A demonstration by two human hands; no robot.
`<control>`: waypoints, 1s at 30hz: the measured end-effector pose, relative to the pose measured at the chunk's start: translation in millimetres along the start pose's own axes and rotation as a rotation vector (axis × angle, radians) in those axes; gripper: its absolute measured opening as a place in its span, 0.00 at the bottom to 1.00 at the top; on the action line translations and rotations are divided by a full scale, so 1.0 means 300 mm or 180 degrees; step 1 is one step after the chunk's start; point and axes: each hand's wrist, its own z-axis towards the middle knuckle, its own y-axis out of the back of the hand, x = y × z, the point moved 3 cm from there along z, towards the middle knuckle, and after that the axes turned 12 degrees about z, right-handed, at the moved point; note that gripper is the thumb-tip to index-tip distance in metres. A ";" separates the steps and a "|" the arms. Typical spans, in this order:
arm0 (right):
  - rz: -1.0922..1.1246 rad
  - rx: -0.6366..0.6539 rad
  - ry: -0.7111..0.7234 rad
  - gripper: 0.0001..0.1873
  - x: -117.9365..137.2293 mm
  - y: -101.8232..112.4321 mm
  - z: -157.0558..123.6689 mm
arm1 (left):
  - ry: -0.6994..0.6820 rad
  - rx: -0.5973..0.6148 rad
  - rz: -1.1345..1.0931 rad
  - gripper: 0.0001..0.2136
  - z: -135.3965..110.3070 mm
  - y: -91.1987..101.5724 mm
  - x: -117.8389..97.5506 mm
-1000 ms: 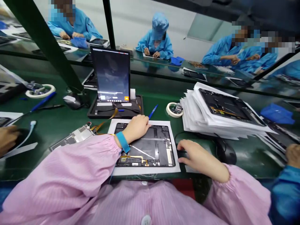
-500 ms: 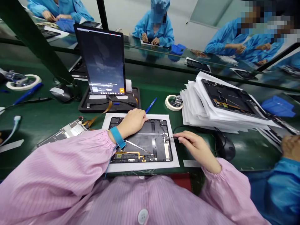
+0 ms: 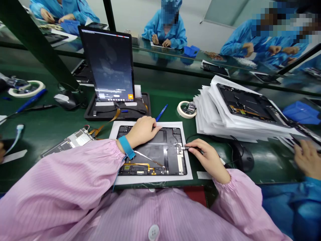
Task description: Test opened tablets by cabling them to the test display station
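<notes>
The opened tablet housing [image 3: 152,154] lies flat, innards up, on a sheet of white paper [image 3: 188,172], straight ahead at my 12 o'clock. My left hand [image 3: 140,131] rests palm down over its rim between 11 and 12 o'clock on the housing; the fingers curl out of sight, so I can't tell whether they grip or only press. At 3 o'clock my right hand [image 3: 207,156] pinches a slim dark plug [image 3: 186,148] between thumb and forefinger, its tip at the rim beside the small circuit board [image 3: 179,148]; how far it goes in, I can't make out. I judge the housing light and thin, stiff along its frame but likely to flex across the broad middle, and apt to skate with the paper under a sideways push. The gold flex cable [image 3: 140,164] near 7 o'clock looks the most fragile, so that's no place for fingers. I'd take hold by the bare rim at 12 and 6 o'clock, and keep the plug by its stiff body, level with the edge.
</notes>
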 end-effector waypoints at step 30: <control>-0.1254 0.0311 0.0848 0.15 0.008 -0.025 -0.024 | 0.0161 0.0460 -0.0626 0.17 0.010 0.005 0.020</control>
